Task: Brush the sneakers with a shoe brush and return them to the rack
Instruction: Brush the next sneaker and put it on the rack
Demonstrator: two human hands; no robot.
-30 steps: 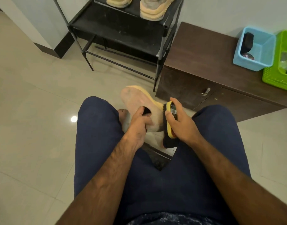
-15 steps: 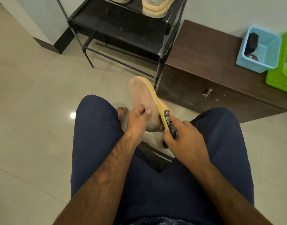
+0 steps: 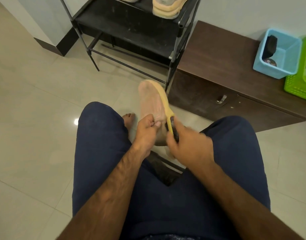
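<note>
One sneaker in left hand; right hand (blurred) holds brush.

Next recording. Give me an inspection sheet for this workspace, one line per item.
Surface: glossy pale tiled floor.
Job's things: sneaker held above the floor; shoe brush against its yellow sole edge; more sneakers on the black rack.
Clutter: blue basket and green basket on the brown cabinet.
Grippers: left hand grips sneaker; right hand, blurred, holds shoe brush.
Cables: nothing seen.
Surroundings: grey wall, dark skirting.
</note>
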